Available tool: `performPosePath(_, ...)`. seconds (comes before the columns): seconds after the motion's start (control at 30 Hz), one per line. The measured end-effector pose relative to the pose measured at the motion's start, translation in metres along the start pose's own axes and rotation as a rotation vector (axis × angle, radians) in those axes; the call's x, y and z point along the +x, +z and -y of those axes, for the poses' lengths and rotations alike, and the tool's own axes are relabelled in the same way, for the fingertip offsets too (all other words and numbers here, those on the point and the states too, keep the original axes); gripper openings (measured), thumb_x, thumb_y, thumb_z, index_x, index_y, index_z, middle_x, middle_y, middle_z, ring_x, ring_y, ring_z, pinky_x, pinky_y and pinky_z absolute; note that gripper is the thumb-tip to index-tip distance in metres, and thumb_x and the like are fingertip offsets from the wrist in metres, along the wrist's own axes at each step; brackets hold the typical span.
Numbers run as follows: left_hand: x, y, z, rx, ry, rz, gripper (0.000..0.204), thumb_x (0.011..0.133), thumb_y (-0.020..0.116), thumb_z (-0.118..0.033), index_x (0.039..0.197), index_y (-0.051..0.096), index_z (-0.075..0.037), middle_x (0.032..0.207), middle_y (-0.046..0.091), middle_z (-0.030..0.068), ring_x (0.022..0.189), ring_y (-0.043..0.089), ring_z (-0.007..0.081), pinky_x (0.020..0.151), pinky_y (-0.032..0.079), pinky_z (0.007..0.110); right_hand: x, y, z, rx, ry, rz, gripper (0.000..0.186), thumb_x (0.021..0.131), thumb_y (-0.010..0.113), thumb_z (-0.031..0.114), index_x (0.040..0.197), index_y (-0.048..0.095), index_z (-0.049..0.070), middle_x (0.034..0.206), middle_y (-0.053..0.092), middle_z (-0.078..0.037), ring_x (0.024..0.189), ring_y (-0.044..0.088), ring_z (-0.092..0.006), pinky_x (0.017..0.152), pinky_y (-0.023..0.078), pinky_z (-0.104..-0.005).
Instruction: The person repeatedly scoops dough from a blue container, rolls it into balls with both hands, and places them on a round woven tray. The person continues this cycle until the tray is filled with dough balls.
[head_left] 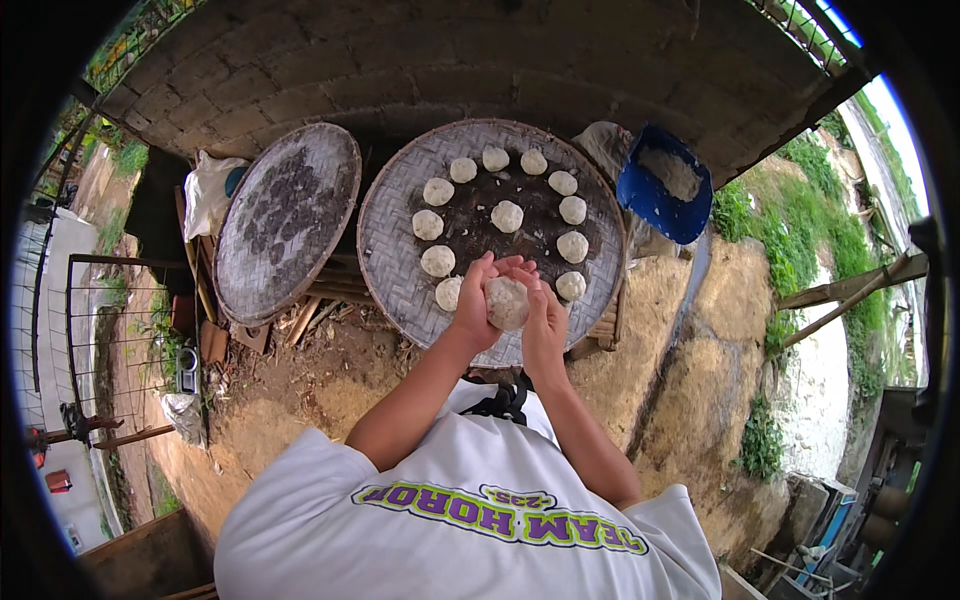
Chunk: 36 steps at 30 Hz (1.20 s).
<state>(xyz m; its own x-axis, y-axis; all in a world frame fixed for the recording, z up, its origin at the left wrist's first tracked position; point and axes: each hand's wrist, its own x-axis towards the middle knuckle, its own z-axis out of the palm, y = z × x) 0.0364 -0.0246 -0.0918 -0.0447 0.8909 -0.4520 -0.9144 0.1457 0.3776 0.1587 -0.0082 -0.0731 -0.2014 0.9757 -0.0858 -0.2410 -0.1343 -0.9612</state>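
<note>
A: Hands?
B: Left hand (478,300) and right hand (543,322) cupped together around one white dough ball (507,302), over the near edge of the round woven tray (390,250).
A: Tray contents?
B: Eleven white balls (507,216) in a ring. Second woven tray (288,215) on the left, blue tub (662,195) on the right. Dirt ground (690,360), outdoors.

Round woven tray (392,262) leans against the brick wall (420,60), carrying eleven pale dough balls (507,216) in a ring with one at centre. A second woven tray (288,220) beside it bears dark patches only.
</note>
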Motion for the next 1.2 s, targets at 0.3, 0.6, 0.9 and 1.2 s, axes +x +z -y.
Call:
performPosePath(0.3, 0.012, 0.0, 0.006, -0.209, -0.119, -0.197, 0.047, 0.106, 0.046, -0.047, 0.124, 0.059, -0.006, 0.137, 0.065, 0.0206, 0.126, 0.066, 0.0376, 0.111, 0.052, 0.055, -0.004, -0.004, 0.009, 0.313, 0.35, 0.02, 0.043, 0.109, 0.05, 0.027, 0.129, 0.069, -0.006, 0.133, 0.067, -0.013, 0.121, 0.065, -0.0224, 0.105, 0.051, -0.0376)
performPosePath(0.6, -0.001, -0.003, 0.005, -0.046, -0.283, -0.154, 0.062, 0.107, 0.041, -0.062, 0.136, 0.06, -0.011, 0.14, 0.066, 0.0135, 0.13, 0.063, 0.0331, 0.115, 0.046, 0.055, -0.002, -0.017, -0.002, 0.29, 0.237, 0.056, 0.051, 0.114, 0.048, 0.046, 0.117, 0.072, 0.001, 0.111, 0.072, -0.01, 0.105, 0.066, -0.015, 0.095, 0.053, -0.0386)
performPosePath(0.9, 0.015, -0.023, 0.001, -0.134, -0.298, 0.187, 0.062, 0.107, 0.043, -0.063, 0.128, 0.066, -0.009, 0.129, 0.07, 0.0129, 0.123, 0.067, 0.028, 0.111, 0.052, 0.046, 0.008, -0.004, -0.016, -0.25, -0.037, 0.216, 0.045, 0.109, 0.063, 0.034, 0.141, 0.061, 0.002, 0.128, 0.069, -0.011, 0.113, 0.063, -0.0174, 0.098, 0.052, -0.033)
performPosePath(1.2, 0.031, -0.066, 0.013, 0.107, -0.169, -0.315, 0.048, 0.106, 0.053, -0.047, 0.127, 0.065, -0.005, 0.124, 0.071, 0.0119, 0.119, 0.068, 0.0283, 0.106, 0.052, 0.045, 0.007, -0.021, -0.08, -0.786, -0.187, 0.109, 0.054, 0.108, 0.063, 0.033, 0.149, 0.051, -0.001, 0.139, 0.061, -0.012, 0.124, 0.062, -0.0222, 0.103, 0.052, -0.0338)
